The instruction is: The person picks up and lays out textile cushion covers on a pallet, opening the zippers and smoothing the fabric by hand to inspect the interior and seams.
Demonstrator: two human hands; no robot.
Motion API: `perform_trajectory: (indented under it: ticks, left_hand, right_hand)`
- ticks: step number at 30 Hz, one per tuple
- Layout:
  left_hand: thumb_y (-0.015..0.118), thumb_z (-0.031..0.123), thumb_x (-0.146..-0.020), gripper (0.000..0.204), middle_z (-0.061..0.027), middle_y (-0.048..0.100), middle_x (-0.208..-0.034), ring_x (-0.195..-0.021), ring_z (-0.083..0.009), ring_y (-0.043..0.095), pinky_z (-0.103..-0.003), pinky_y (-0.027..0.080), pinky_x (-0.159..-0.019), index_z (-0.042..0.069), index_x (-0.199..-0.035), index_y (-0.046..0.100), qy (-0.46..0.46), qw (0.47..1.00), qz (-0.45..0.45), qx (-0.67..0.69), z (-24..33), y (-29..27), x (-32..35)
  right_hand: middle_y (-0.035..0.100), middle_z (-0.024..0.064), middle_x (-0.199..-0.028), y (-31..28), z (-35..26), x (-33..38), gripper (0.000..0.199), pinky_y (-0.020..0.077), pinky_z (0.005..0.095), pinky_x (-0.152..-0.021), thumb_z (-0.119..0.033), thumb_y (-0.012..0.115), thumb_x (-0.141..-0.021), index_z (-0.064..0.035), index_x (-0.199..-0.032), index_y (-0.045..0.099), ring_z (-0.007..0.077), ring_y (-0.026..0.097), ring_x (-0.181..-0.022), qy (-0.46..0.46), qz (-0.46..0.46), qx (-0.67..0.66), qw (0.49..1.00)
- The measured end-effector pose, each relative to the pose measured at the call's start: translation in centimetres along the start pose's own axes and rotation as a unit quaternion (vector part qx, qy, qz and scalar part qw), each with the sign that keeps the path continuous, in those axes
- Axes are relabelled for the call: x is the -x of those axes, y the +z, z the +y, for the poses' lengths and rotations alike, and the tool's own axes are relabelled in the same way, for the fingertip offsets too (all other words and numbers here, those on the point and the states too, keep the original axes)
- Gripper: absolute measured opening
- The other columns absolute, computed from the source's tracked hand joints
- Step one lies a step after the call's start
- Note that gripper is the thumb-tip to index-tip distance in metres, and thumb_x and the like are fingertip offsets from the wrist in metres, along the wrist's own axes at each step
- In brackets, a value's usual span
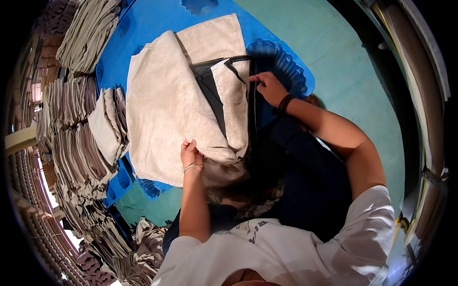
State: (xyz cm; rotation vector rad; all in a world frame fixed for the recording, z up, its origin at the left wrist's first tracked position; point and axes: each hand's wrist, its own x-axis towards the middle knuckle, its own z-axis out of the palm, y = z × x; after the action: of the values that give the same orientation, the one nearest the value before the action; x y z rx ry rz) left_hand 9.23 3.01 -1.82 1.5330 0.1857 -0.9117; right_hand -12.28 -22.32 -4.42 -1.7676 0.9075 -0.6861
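1. One beige cloth (162, 95) lies at 11 o'clock on blue plastic (148, 19).
2. Left hand (192, 155) pinches its 6 o'clock side.
3. Right hand (272, 89) curls by dark trim (252, 109), its 3 o'clock; I can't tell whether gripping.

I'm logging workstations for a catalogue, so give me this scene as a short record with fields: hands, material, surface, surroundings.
Left hand: at the near part of the beige fabric; pinch or light touch unclear
Right hand: at the black edging on the right; grip unclear
Dark panel: partly showing between beige layers
Surface: blue plastic sheet beneath the fabric
Left side: stacks of folded cloth
Floor: green
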Motion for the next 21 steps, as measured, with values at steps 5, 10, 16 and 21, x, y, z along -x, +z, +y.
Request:
perform_trajectory:
  ticks: [5, 10, 16, 21]
  left_hand:
    - [0.056, -0.003, -0.066, 0.052, -0.0114, 0.051, -0.101, -0.097, -0.0284, 0.049, -0.041, 0.035, -0.088, 0.005, -0.115, 0.038, 0.539, 0.66, 0.2, -0.484, -0.7, 4.7, 2.5]
    - [0.055, 0.002, -0.063, 0.033, -0.0033, 0.054, -0.102, -0.107, -0.0232, 0.044, -0.044, 0.024, -0.095, 0.013, -0.095, 0.058, 0.481, 0.559, -0.222, -0.638, 0.2, 10.0, 6.3]
    - [0.061, 0.019, -0.068, 0.028, 0.0054, 0.054, -0.102, -0.096, -0.0141, 0.048, -0.04, 0.028, -0.084, 0.02, -0.096, 0.059, 0.451, 0.528, -0.133, -0.707, -0.4, 11.3, 6.4]
    - [0.06, 0.024, -0.068, 0.026, 0.0054, 0.053, -0.107, -0.102, -0.0176, 0.044, -0.043, 0.028, -0.085, 0.021, -0.094, 0.062, 0.523, 0.383, -0.106, -0.754, 0.7, 13.4, 2.2]
  right_hand:
    - [0.055, 0.0132, -0.092, 0.1, -0.9, -0.5, 0.029, 0.0404, 0.0325, -0.082, -0.004, 0.048, -0.073, -0.0047, -0.1, 0.058, 0.0259, 0.051, -0.093, 0.079, -0.131, -0.051, 0.987]
    - [0.049, 0.0144, -0.108, 1.2, -0.2, 0.5, 0.033, 0.0388, 0.035, -0.086, -0.005, 0.047, -0.074, -0.0103, -0.105, 0.057, 0.0291, 0.047, -0.098, 0.024, -0.152, 0.006, 0.988]
    - [0.035, 0.0149, -0.125, 3.1, -1.9, -3.5, 0.038, 0.0335, 0.0408, -0.091, -0.01, 0.049, -0.074, -0.019, -0.11, 0.056, 0.0336, 0.035, -0.112, -0.029, -0.157, 0.271, 0.949]
    - [0.038, 0.0056, -0.128, 4.4, -3.0, -5.2, 0.042, 0.0345, 0.0416, -0.089, -0.012, 0.049, -0.073, -0.018, -0.115, 0.05, 0.0293, 0.032, -0.117, 0.016, -0.149, 0.294, 0.944]
